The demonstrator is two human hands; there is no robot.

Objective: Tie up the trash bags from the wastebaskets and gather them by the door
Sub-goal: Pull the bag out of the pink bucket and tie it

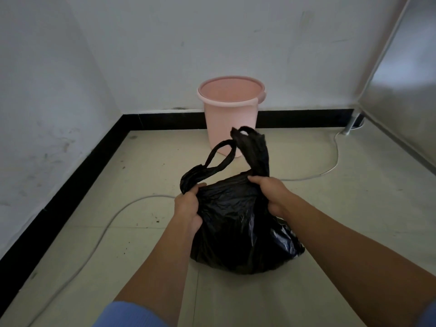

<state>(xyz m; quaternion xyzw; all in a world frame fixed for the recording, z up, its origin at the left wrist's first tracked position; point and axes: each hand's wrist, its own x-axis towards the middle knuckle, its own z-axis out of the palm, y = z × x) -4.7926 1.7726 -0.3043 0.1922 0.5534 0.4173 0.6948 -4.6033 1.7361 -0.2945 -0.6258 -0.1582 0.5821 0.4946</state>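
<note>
While the left hand [188, 206] grips bunched plastic at the left side of the bag's mouth, the right hand [271, 192] grips the base of the right handle loop [256, 149], fingers curled round it. The black trash bag [236, 234] hangs between both forearms, untied, with the left handle loop [219, 156] standing free. Contact between its base and the tiled floor [342, 220] cannot be confirmed. Just beyond it, a pink wastebasket [230, 114] stands against the wall. A white cable [113, 218] trails over the floor on either side.
</note>
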